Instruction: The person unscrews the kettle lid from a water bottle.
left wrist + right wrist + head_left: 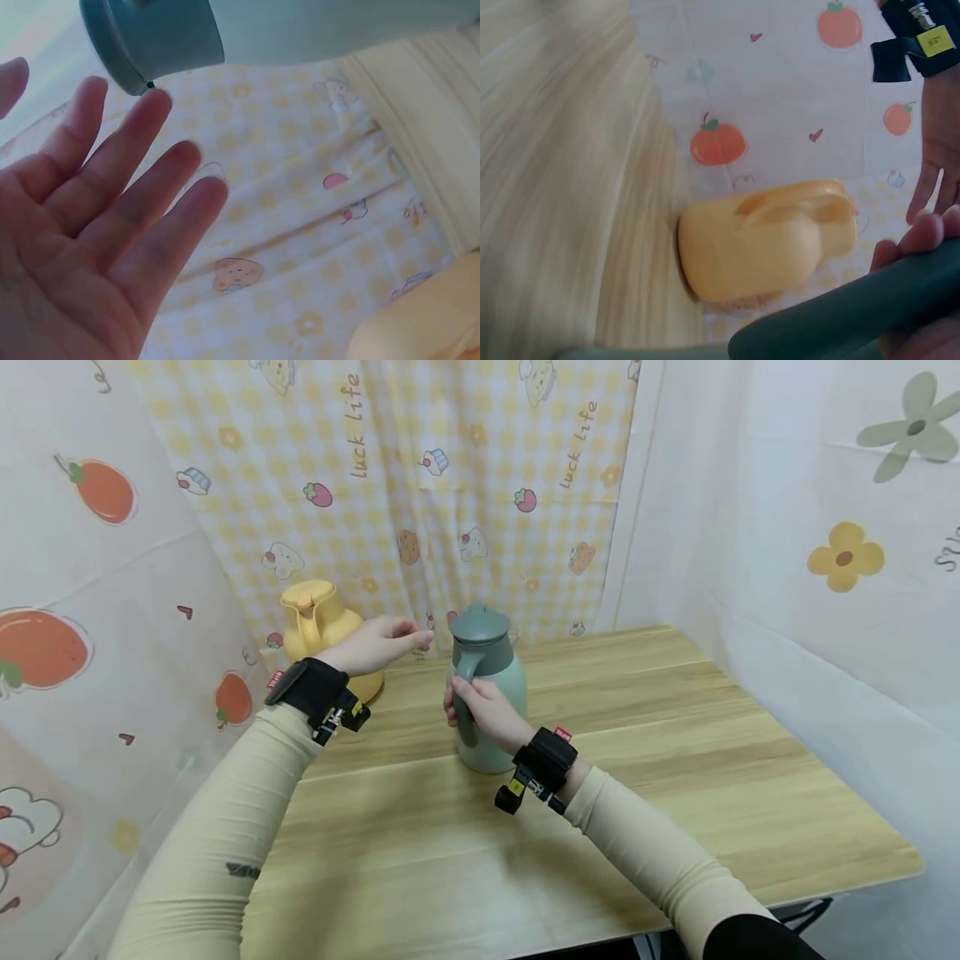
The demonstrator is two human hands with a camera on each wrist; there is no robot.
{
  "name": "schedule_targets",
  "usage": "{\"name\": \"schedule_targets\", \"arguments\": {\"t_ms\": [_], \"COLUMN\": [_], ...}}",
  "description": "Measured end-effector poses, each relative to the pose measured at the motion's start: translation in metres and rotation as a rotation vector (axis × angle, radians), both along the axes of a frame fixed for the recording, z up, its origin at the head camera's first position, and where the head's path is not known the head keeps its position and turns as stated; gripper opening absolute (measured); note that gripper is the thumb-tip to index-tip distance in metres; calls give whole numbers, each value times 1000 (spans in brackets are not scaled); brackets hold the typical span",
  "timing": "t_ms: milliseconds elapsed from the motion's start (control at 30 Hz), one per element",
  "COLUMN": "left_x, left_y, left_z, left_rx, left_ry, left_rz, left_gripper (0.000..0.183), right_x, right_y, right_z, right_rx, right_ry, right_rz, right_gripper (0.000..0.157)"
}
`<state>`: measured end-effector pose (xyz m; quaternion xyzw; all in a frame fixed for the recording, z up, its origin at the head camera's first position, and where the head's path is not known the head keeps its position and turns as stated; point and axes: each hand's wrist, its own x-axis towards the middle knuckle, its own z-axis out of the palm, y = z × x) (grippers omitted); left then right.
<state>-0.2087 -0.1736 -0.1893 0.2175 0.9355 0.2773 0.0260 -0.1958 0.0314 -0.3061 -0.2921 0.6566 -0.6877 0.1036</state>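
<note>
A green thermos jug [491, 681] with a darker lid and handle stands upright on the wooden table. My right hand [491, 710] grips its handle [855, 304], fingers wrapped round it. To the left of the jug's lid, my left hand [378, 643] hovers in the air with extended fingers and holds nothing. In the left wrist view its fingertips [206, 191] lie near the lid; whether one touches it I cannot tell. Behind the left hand stands a yellow thermos jug [330, 627], partly hidden by the hand and wrist strap.
The wooden table [637, 735] ends at a front edge close to me. A yellow checked curtain [420, 510] hangs behind both jugs. White printed sheets close off the left and right sides. Each wrist carries a black strap with a small camera.
</note>
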Motion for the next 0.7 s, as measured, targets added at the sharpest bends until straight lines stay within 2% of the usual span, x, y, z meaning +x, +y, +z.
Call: {"name": "schedule_targets", "arguments": {"t_ms": [133, 333, 433, 500, 600, 700], "left_x": [-3, -9, -11, -13, -17, -22], "left_y": [7, 23, 37, 45, 54, 60], "left_z": [1, 4, 4, 5, 8, 12], "left_rx": [-39, -42, -50, -65, -90, -118], "left_ry": [92, 135, 144, 153, 169, 197], "left_rz": [22, 4, -33, -56, -84, -88], "left_gripper": [38, 34, 32, 32, 31, 29], "right_x": [-3, -16, -23, -30, -39, -46], "right_y": [18, 45, 74, 94, 123, 138], "right_z": [-1, 1, 2, 2, 4, 5], "right_rx": [13, 38, 65, 98, 175, 275], "right_ry": [-8, -22, -17, 15, 120, 243], "right_rz": [60, 134, 100, 40, -53, -128], "right_gripper": [40, 37, 35, 35, 36, 37]}}
